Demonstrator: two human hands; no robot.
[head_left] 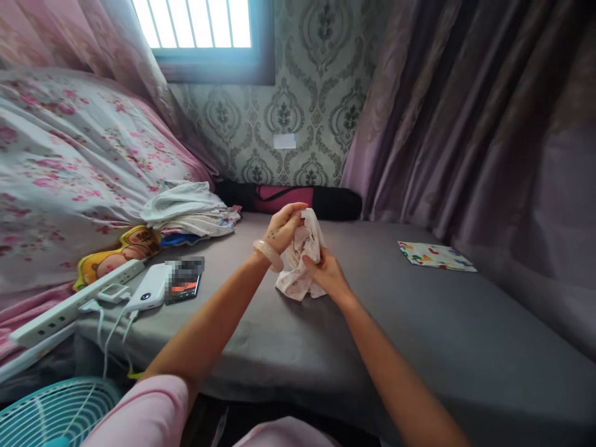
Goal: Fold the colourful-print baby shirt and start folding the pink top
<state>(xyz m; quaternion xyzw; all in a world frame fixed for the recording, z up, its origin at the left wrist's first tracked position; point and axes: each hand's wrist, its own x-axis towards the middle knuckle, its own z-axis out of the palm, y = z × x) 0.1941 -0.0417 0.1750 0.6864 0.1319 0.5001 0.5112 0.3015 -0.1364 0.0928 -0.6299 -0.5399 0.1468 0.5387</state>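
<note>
A whitish, faintly patterned piece of clothing (302,282) hangs bunched between my hands, over the grey-covered surface (400,323). My left hand (285,225), with a pale bangle (268,255) at the wrist, pinches its upper edge. Lower and to the right, my right hand (328,271) grips its side, the thumb in front and the other fingers mostly hidden by the cloth. The lower part of the garment droops onto or just above the surface; I cannot tell which. Its exact kind is unclear because it is crumpled.
Folded clothes (190,211) are piled at the back left. Nearer lie a phone (186,282), a white power bank (149,287) with cables and a long power strip (77,301). A folded colourful cloth (436,256) lies right. A black-and-pink roll (288,200) lines the wall; a fan (60,413) stands front left.
</note>
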